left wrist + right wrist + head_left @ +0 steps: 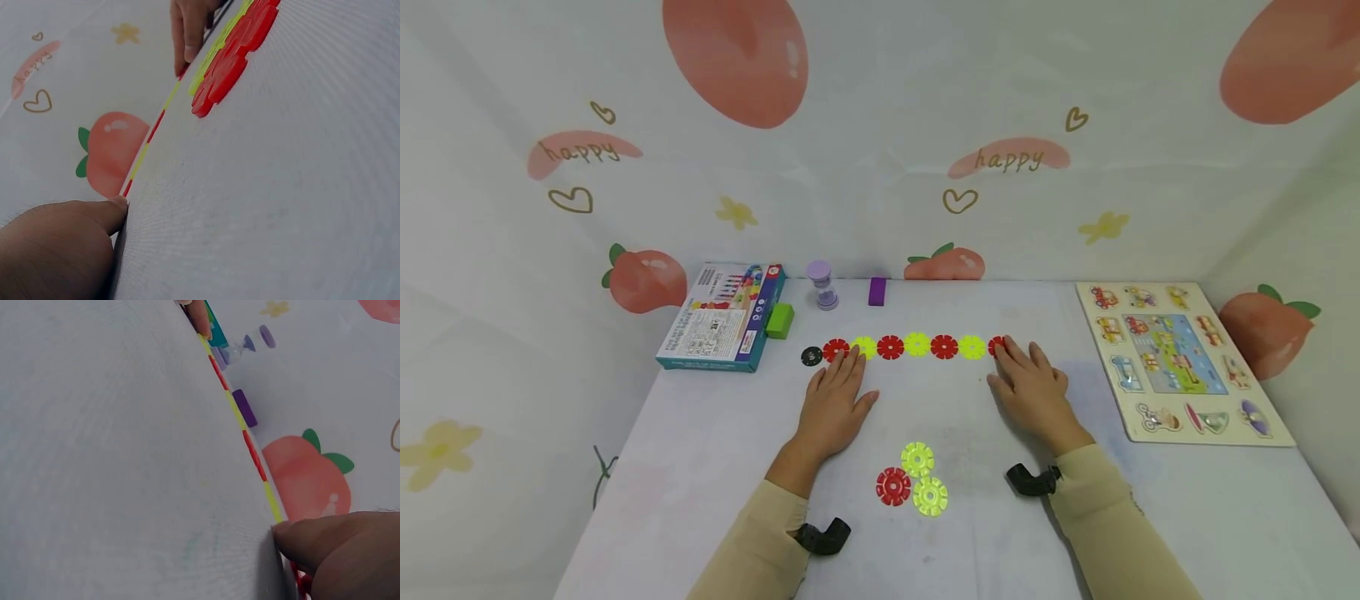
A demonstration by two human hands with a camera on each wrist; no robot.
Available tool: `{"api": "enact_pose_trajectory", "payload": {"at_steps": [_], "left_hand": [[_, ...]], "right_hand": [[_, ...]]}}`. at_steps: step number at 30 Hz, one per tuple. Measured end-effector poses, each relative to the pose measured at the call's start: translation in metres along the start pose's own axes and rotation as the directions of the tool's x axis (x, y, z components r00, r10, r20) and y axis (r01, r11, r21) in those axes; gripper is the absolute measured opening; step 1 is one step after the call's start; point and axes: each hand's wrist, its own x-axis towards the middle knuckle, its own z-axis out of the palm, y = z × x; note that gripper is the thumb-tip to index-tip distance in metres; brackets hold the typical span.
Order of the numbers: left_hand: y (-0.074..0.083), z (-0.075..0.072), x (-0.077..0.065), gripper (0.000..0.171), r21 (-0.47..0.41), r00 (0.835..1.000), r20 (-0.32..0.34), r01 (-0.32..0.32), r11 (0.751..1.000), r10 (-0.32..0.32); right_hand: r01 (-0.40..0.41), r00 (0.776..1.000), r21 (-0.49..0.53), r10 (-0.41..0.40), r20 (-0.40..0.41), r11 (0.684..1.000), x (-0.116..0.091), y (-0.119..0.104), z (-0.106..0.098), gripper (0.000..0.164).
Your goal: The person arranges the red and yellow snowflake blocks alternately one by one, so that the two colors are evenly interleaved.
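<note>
A row of flat, notched plastic discs runs across the table in the head view, red and yellow by turns. One red disc (891, 347) and a yellow disc (917, 343) lie near its middle. My left hand (835, 408) rests with outstretched fingers on the row's left end, fingertips over a red disc (835, 349) and a yellow one. At the right end, my right hand (1033, 398) touches the last red disc (996, 345) with its fingertips, partly hiding it. Closer to me lie a loose red disc (892, 487) and two yellow discs (930, 497).
A black round disc (812, 357) sits just left of the row. Behind are a boxed toy (715, 321), a green block (780, 321), a purple sand timer (823, 285) and a purple block (877, 292). A wooden picture puzzle (1183, 362) lies at the right.
</note>
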Motion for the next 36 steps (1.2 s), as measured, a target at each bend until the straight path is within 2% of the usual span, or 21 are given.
{"api": "enact_pose_trajectory", "payload": {"at_steps": [6, 11, 15, 17, 18, 20, 23, 25, 27, 30, 31, 34, 35, 36], "left_hand": [[0.001, 0.000, 0.000, 0.074, -0.004, 1.000, 0.010, 0.008, 1.000, -0.008], [0.000, 0.001, 0.000, 0.073, -0.006, 1.000, 0.013, 0.009, 1.000, -0.009], [0.000, 0.001, -0.001, 0.073, -0.004, 1.000, 0.007, 0.009, 1.000, -0.009], [0.000, 0.001, -0.001, 0.073, -0.008, 1.000, 0.005, 0.009, 1.000, -0.009], [0.000, 0.001, -0.001, 0.073, -0.011, 1.000, 0.005, 0.009, 1.000, -0.009], [0.000, 0.000, -0.002, 0.073, -0.013, 1.000, 0.004, 0.008, 1.000, -0.008], [0.000, 0.000, -0.001, 0.073, -0.013, 1.000, -0.005, 0.001, 1.000, -0.001], [0.000, 0.000, -0.001, 0.073, -0.010, 1.000, -0.005, -0.001, 1.000, 0.001], [0.000, 0.000, 0.000, 0.073, -0.007, 1.000, -0.002, -0.003, 1.000, 0.003], [-0.001, 0.001, 0.000, 0.072, -0.004, 1.000, 0.007, -0.002, 1.000, 0.002], [-0.001, 0.002, 0.000, 0.072, 0.001, 1.000, 0.007, -0.003, 1.000, 0.003], [-0.001, 0.002, 0.000, 0.072, 0.005, 1.000, -0.003, -0.005, 1.000, 0.005], [-0.001, 0.002, 0.000, 0.072, 0.006, 1.000, -0.007, -0.005, 1.000, 0.005], [-0.001, 0.002, 0.000, 0.072, 0.005, 1.000, -0.007, -0.005, 1.000, 0.005]], "right_hand": [[0.003, 1.000, -0.002, -0.003, 0.012, 1.000, -0.002, -0.002, 0.002, 0.069], [0.005, 1.000, 0.043, -0.006, 0.003, 0.999, -0.002, -0.003, 0.002, 0.071], [0.019, 0.996, 0.130, -0.008, -0.084, 0.991, -0.003, -0.008, -0.002, 0.070], [0.044, 0.989, 0.236, -0.008, -0.151, 0.971, -0.004, -0.012, -0.007, 0.068], [0.064, 0.984, 0.307, -0.010, -0.177, 0.949, -0.006, -0.014, -0.010, 0.066], [0.115, 0.980, 0.453, -0.026, -0.199, 0.884, -0.010, -0.020, -0.017, 0.061], [0.161, 0.985, 0.682, -0.074, -0.155, 0.713, -0.020, -0.032, -0.027, 0.050], [0.177, 0.983, 0.775, -0.142, -0.114, 0.607, -0.027, -0.040, -0.031, 0.044], [0.176, 0.975, 0.838, -0.211, -0.075, 0.516, -0.033, -0.049, -0.032, 0.042], [0.167, 0.946, 0.890, -0.322, -0.024, 0.424, -0.042, -0.060, -0.025, 0.047], [0.162, 0.934, 0.901, -0.358, -0.008, 0.403, -0.044, -0.063, -0.022, 0.049], [0.137, 0.898, 0.906, -0.436, 0.057, 0.399, -0.047, -0.071, -0.007, 0.060], [0.130, 0.890, 0.899, -0.449, 0.081, 0.418, -0.048, -0.073, -0.002, 0.064], [0.130, 0.884, 0.880, -0.455, 0.106, 0.457, -0.049, -0.076, 0.003, 0.068]]}}
